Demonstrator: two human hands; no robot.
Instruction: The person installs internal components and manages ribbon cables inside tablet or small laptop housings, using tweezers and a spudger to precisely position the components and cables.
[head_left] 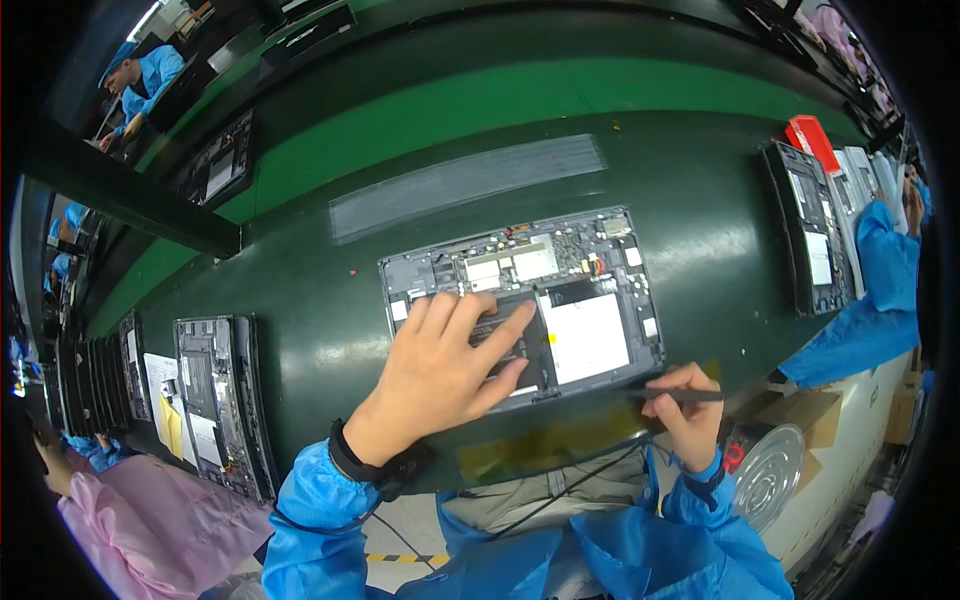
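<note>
An opened laptop base [648, 300] lies on the dark green bench in front of me, its inner boards and parts exposed. A large white label [587, 338] covers the right part of its black battery. My left hand [440, 360] rests over the left part of the base, fingers spread and fingertips on the battery area, hiding what is beneath. At the base's near right corner, my right hand [688, 415] pinches a slim black pen-like tool [697, 395]. The tool's thin end points left along the front edge; whether it touches the base I cannot tell.
Stacked laptop bases [225, 400] stand at the left, and more [812, 230] at the right near a red bin [812, 143]. A grey strip [470, 185] lies beyond my work. A green post [140, 200] rises at the left. Co-workers' sleeves [885, 265] are on both sides.
</note>
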